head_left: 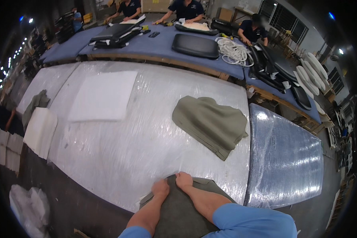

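A dark olive-grey cloth piece (182,212) hangs over the near edge of the plastic-wrapped table (119,158), below my forearms. Along its far edge my left hand (160,188) is closed, gripping the cloth. Close beside it on the right, my right hand (183,180) has its fingers closed on the same edge. Something white shows at the cloth's left side, mostly covered. Farther off to the right lies a loose stack of olive-green fabric pieces (210,123), apart from both hands. A white foam sheet (103,96) rests flat at the far left of the table.
Beyond stands a blue-topped workbench (158,47) with black padded cushions (195,45) and a coiled white hose (234,50). Several co-workers (186,11) work behind it. A blue, film-wrapped table (285,158) adjoins on the right. Clear plastic film (29,210) lies on the floor at left.
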`<state>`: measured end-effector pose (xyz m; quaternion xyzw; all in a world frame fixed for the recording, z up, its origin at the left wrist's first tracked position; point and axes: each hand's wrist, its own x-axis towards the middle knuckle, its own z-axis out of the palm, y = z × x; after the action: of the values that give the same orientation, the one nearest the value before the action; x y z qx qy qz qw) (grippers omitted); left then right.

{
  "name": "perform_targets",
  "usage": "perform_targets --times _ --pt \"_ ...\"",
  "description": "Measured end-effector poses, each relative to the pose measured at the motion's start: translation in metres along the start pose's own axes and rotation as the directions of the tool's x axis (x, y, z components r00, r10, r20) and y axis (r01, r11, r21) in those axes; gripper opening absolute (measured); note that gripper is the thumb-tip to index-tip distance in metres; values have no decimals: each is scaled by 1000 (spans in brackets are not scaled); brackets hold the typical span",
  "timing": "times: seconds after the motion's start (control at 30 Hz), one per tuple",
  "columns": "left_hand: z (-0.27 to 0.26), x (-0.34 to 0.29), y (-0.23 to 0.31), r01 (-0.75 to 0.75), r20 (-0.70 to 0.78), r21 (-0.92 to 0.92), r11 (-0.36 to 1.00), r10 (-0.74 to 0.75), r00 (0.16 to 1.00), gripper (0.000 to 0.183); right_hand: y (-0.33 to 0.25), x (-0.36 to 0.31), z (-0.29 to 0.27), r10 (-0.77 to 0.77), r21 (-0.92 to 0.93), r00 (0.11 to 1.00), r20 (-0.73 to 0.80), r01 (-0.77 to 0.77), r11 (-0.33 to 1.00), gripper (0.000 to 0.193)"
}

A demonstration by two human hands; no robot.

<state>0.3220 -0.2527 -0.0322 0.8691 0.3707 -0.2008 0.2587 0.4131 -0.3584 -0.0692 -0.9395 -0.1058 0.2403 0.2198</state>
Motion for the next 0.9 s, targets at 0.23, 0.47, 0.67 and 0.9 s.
perform_targets --times 0.23,0.47,0.67,0.9 --pt "-6 -6 -12 10 -174 4 1000 -9 985 48 -2 12 -70 -17 -194 776 630 179 965 46" --pt "13 6 -11 -6 -73 143 990 16 997 56 47 -3 -43 -115 -138 970 215 147 979 34" --pt "35 22 -21 -32 -119 68 997 40 992 54 43 8 -32 -93 -91 986 139 107 990 29" --pt "29 19 -27 -80 -137 74 994 90 987 54 50 13 -38 -166 -61 970 177 180 982 37"
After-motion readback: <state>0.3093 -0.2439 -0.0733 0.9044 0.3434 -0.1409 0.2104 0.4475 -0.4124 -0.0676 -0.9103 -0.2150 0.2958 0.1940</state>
